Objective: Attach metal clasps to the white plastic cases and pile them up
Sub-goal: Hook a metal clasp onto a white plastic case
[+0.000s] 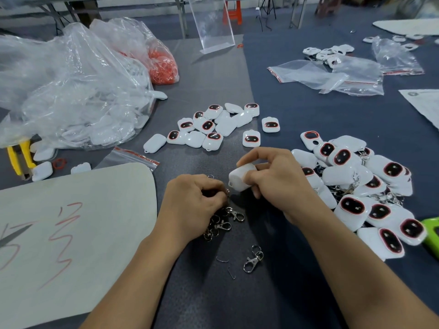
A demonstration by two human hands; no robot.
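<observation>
We find the right hand (pixel 275 184) wrapped round a white case (pixel 240 178), thumb on its near face and fingers arched over the top, holding it just above the table (pixel 273 293). The left hand (pixel 192 203) sits close beside it, knuckles up, fingers curled in to pinch a clasp (pixel 227 193). Only a glint of metal shows past the fingertips, so we cannot say whether the ring or the hook is the part being gripped. The two hands are near but not touching.

What matters for the next move, as we judge it, is how the case is aimed. Its long axis runs from upper right down to lower left, and the lower left end, where the small hanging tab seems to be, points straight at the left fingertips. The clasp is just beside that end, so the left hand is the nearer one for threading, while the right need only hold steady.

The heap of loose clasps (pixel 225 220) lies directly under and behind the left hand. The pile of finished cases (pixel 370 193) lies to the right of the right wrist, within easy reach, and the bare cases (pixel 213 125) wait further out, ahead of both hands.
</observation>
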